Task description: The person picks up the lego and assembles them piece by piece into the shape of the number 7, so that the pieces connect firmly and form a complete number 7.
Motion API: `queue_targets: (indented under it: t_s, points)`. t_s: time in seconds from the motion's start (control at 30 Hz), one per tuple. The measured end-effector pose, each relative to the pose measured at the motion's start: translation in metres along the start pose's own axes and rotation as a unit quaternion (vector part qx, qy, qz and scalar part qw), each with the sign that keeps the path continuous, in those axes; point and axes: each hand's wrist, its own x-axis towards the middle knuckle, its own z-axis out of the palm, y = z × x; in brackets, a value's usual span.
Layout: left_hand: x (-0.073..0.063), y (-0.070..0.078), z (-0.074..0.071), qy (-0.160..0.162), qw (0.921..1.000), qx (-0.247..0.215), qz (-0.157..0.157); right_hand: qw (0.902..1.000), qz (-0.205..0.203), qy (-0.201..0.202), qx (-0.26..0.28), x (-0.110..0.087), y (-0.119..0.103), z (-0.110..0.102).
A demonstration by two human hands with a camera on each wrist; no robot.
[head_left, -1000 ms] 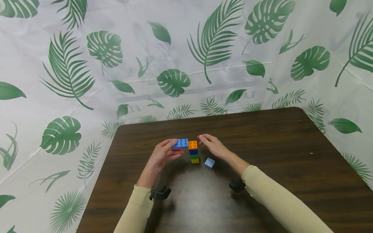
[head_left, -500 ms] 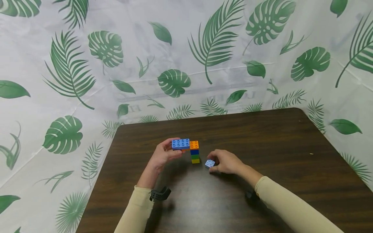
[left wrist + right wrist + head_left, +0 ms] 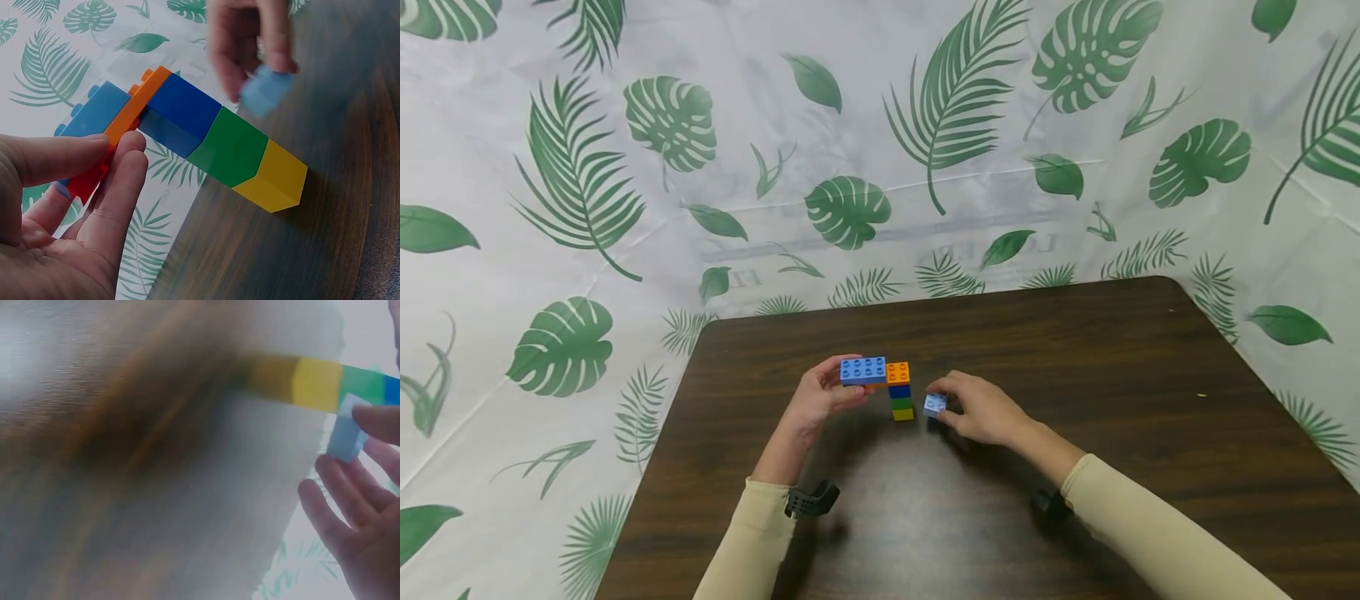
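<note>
A toy-brick structure stands on the table, its column made of a yellow brick (image 3: 903, 414), a green brick (image 3: 231, 147) and a dark blue brick (image 3: 182, 115). An orange brick (image 3: 898, 373) tops the column and juts out to the left. On that overhang sits a blue brick (image 3: 862, 370) with studs; a red brick (image 3: 87, 182) is fixed underneath. My left hand (image 3: 820, 402) holds the overhanging end, thumb in front. Just right of the column, my right hand (image 3: 988, 412) pinches a small light blue brick (image 3: 934, 406), raised off the table and apart from the column.
The dark wood-grain table (image 3: 1075, 350) reaches back to a white curtain (image 3: 760, 258) printed with green leaves. A tiny pale scrap (image 3: 1202, 396) lies on the table to the right. Each wrist wears a dark strap (image 3: 814, 500).
My right hand came down from beside the column's top, took the light blue brick and lifted it slightly toward the column. My left thumb shifted from the blue brick's top to its front.
</note>
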Motion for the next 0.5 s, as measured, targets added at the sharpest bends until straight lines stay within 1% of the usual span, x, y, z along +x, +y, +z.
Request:
queue_targets:
  t_s: [0.17,0.27,0.4,0.5]
  points:
    - [0.0,0.0,0.001,-0.001,1.0,-0.001,0.001,0.9963,-0.032,0.074,0.029,0.005,-0.01,-0.018]
    - [0.001,0.0,0.001,-0.002,1.0,0.0,-0.001,0.992,-0.047,0.106,0.049,0.008,-0.015,-0.027]
    - [0.002,0.001,0.001,0.001,1.0,0.001,-0.004,0.9877,-0.062,0.126,0.07,0.016,-0.024,-0.034]
    - [0.002,0.002,0.001,0.003,1.0,0.001,-0.005,0.9861,-0.077,0.125,0.079,0.021,-0.031,-0.035]
